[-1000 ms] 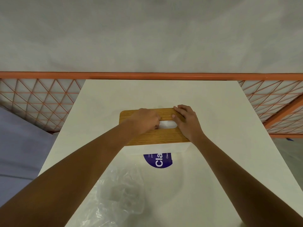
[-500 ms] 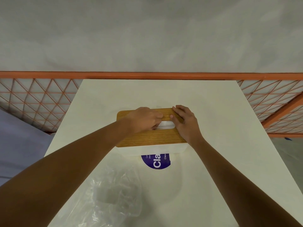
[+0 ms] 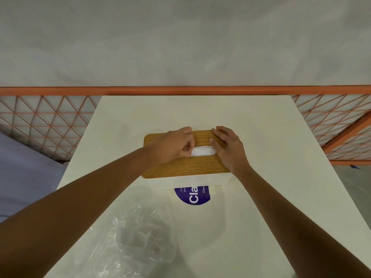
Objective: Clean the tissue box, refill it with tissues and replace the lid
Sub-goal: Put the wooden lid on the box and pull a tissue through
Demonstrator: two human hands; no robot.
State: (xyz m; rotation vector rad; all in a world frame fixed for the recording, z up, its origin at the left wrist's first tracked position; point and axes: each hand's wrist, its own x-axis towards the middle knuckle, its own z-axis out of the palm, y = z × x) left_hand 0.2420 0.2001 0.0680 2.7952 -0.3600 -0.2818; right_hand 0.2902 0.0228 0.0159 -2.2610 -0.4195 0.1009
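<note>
A white tissue box (image 3: 192,181) stands mid-table with its wooden lid (image 3: 184,166) seated on top. White tissue (image 3: 201,151) shows in the lid's slot. My left hand (image 3: 172,144) rests on the lid's left half, its fingertips pinched on the tissue's left end. My right hand (image 3: 228,147) lies flat on the lid's right half, fingers spread beside the slot, pressing the lid down.
A white packet with a purple round label (image 3: 192,195) lies just in front of the box. Crumpled clear plastic wrap (image 3: 138,237) lies on the white table (image 3: 261,197) near its front left. An orange mesh railing (image 3: 44,121) runs behind the table.
My left hand's fingers have closed onto the tissue in the slot and lifted its end slightly. The right hand has stayed on the lid.
</note>
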